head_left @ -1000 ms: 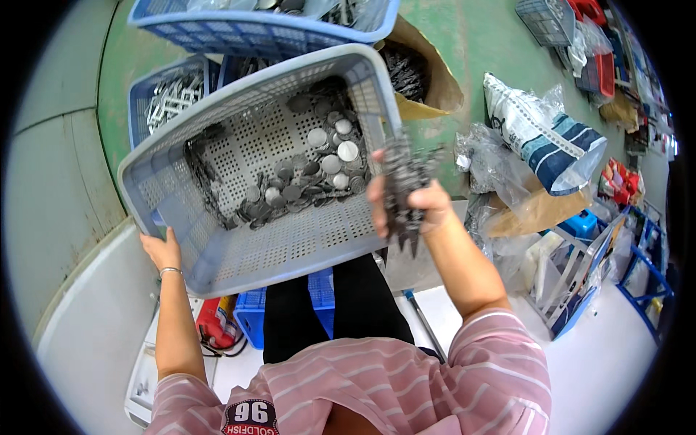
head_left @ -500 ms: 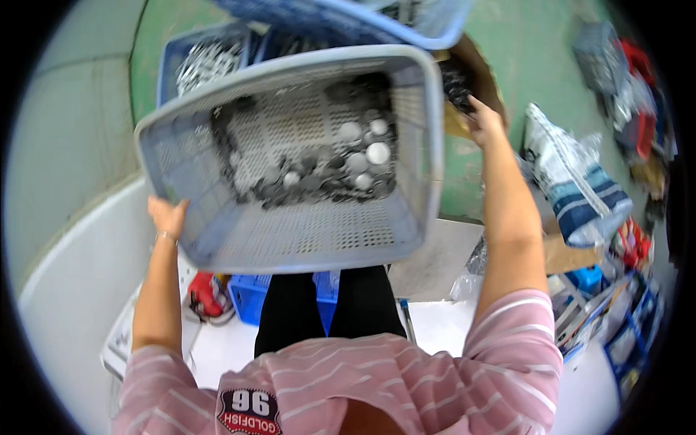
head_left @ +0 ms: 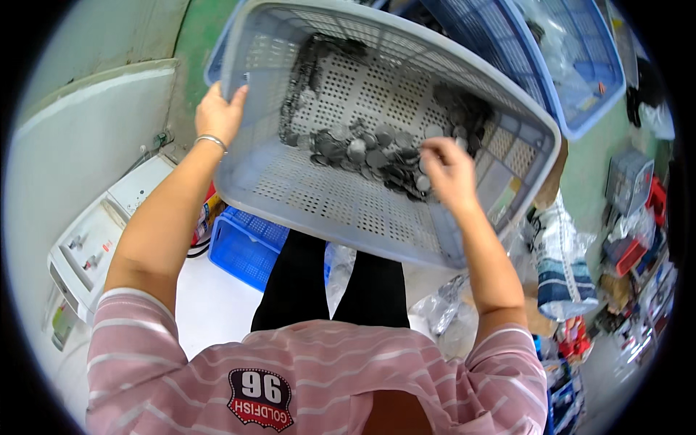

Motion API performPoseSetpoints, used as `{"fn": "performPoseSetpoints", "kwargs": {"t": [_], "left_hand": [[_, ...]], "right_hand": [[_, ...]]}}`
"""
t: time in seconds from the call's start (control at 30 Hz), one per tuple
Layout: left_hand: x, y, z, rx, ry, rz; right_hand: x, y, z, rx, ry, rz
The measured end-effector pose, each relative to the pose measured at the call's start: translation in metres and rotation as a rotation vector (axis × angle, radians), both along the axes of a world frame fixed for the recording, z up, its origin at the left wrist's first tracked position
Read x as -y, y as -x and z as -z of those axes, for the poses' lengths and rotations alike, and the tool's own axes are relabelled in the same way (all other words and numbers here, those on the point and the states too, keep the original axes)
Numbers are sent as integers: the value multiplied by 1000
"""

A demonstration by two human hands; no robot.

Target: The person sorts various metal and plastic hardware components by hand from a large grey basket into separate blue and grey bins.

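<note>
A large grey perforated plastic basket (head_left: 326, 210) is tilted toward me above my legs. Round, flat discs (head_left: 377, 158), grey, dark and silvery, lie in a loose heap across its bottom, with more along the far and side edges. My left hand (head_left: 219, 116), with a bracelet at the wrist, grips the basket's left end, thumb pressed on the wall. Inside the basket, my right hand (head_left: 451, 172) is at the right part of the heap, fingers curled toward the discs. Motion blurs those fingers, so whether they pinch a disc cannot be told.
Blue crates (head_left: 576, 80) stand beyond the basket, one holding clear plastic. A bright blue crate (head_left: 243, 250) sits below, left of my legs. Clear plastic bags (head_left: 442, 308) lie to the right, near a blue-and-white sack (head_left: 565, 268). A white appliance (head_left: 94, 246) stands at the left.
The basket has shifted right and away from me and turned clockwise. My right hand has come from a dark bundle outside the basket to the discs inside. My left hand keeps its hold.
</note>
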State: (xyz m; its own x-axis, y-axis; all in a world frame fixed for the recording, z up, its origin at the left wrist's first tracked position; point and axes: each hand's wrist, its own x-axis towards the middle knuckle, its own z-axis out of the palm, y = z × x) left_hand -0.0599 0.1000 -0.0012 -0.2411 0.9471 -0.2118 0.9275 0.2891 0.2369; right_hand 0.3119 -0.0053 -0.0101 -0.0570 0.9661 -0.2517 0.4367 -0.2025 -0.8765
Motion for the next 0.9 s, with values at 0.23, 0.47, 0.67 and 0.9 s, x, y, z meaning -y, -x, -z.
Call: {"fn": "performPoseSetpoints", "kwargs": {"t": [0.23, 0.47, 0.67, 0.9], "left_hand": [[0, -6, -14, 91, 54, -51], [0, -9, -16, 156, 68, -105], [1, -5, -15, 249, 71, -59], [1, -6, -18, 274, 54, -81]], "right_hand": [[-72, 154, 112, 57, 355, -60], [-142, 244, 163, 600, -233, -162], [-143, 219, 161, 917, -449, -618], [-118, 174, 159, 1036, -197, -729]]}}
